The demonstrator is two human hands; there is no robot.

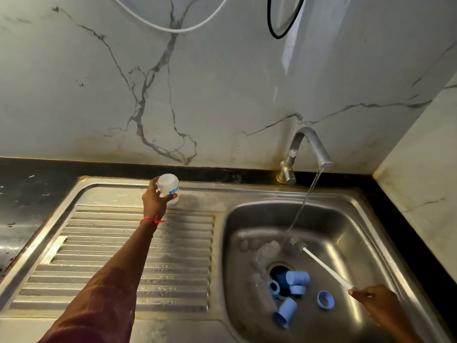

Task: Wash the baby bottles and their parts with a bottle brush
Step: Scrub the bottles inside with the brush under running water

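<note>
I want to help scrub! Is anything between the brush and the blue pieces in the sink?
Nothing visible. The brush, held by the right hand, sits under the running water; only wet sink floor lies between it and the blue pieces.

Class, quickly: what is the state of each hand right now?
The left hand grips the baby bottle.
The right hand holds the bottle brush.
</note>
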